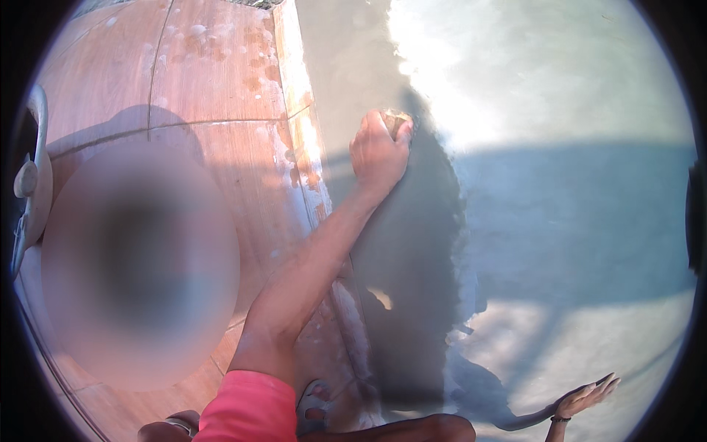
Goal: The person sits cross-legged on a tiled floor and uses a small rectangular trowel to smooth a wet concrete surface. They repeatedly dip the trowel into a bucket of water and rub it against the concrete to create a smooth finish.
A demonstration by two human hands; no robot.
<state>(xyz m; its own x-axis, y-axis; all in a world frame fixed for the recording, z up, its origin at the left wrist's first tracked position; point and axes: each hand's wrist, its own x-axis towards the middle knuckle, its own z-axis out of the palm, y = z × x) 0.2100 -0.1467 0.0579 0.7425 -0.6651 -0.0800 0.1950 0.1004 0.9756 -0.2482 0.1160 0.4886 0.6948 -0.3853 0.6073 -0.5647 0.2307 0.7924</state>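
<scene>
My left hand (379, 155) reaches forward, palm down, with its fingers closed round a small yellowish-brown block (398, 124) that looks like a sponge. Most of that block is hidden under the hand. It presses on the smooth grey cement surface (398, 243), on a darker, wet-looking strip beside the tile edge. At the lower right, my right hand (585, 398) is held out with its fingers stretched, nothing in it, and a dark band round the wrist. Whether it touches the cement is unclear.
Pinkish wood-look tiles (221, 177) lie on the left, ending in a cement-smeared raised edge (298, 125). A bucket (40, 184) with a pale rim stands at the far left. A blurred oval hides part of the tiles. A sandalled foot (314, 405) and a bent knee (445, 429) show below.
</scene>
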